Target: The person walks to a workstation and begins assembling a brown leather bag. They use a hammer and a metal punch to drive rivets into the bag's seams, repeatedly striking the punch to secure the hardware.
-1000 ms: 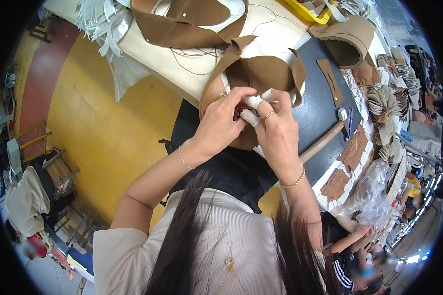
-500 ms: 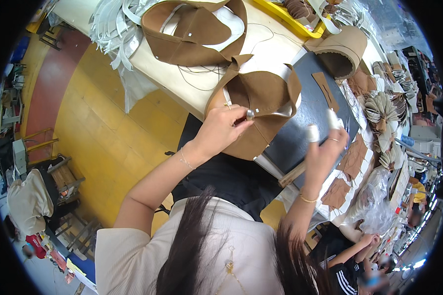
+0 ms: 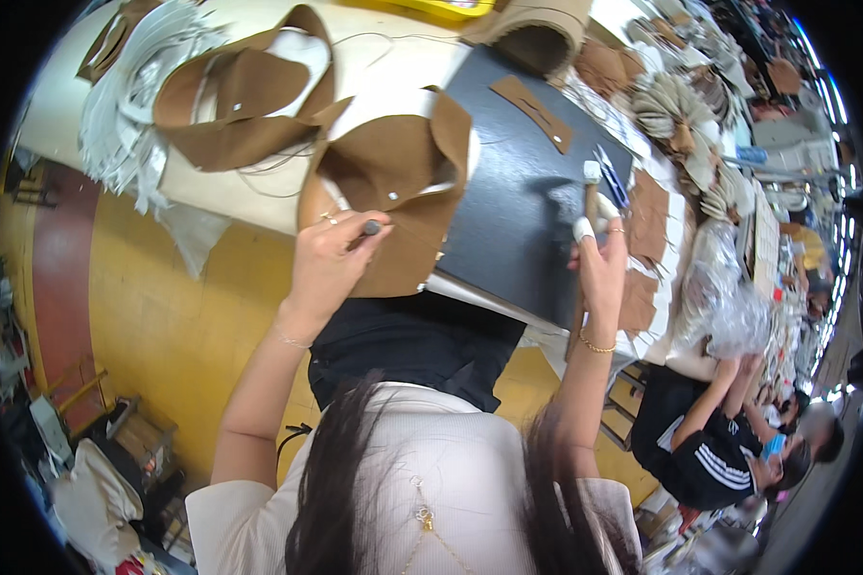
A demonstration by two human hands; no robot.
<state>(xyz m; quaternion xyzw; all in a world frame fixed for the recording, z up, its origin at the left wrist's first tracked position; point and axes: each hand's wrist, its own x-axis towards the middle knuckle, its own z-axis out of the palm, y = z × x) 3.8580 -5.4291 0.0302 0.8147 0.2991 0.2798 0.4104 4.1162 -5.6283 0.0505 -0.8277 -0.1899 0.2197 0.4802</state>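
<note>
Pinching a small dark punch (image 3: pixel 371 227) between its fingers, the left hand (image 3: pixel 328 261) presses on the brown leather piece (image 3: pixel 393 182); right hand (image 3: pixel 599 259) fingers wrap a hammer (image 3: pixel 590 196).

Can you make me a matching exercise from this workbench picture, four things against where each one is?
Things:
1. hammer
2. small dark punch
3. brown leather piece
4. dark mat

Places:
A. on the bench, bare in the middle
B. in the left hand
C. under the left hand
D. in the right hand

Pairs: 1-D, 2-B, 3-C, 4-A
</note>
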